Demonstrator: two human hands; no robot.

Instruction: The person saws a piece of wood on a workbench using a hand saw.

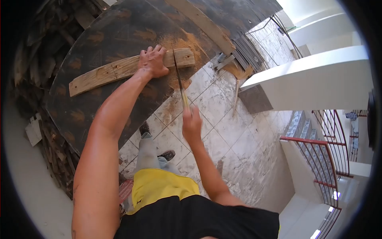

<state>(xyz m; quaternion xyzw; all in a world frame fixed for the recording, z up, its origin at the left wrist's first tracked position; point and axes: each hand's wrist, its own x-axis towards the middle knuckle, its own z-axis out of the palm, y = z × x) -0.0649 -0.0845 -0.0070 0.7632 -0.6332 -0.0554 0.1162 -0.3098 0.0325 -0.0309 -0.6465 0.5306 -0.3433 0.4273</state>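
A worn wooden plank lies on a dark board surface. My left hand rests on the plank with its fingers spread over the far edge, pressing on it without wrapping round it. My right hand is closed round the handle of a handsaw, somewhat blurred. The saw's thin blade crosses the plank just right of my left hand, near the plank's right end. Sawdust is scattered around that end.
Another plank lies at the upper right of the board. Stacked thin strips are beyond its edge. Scrap wood is piled at left. The tiled floor is dusty; a red-railed staircase stands at right.
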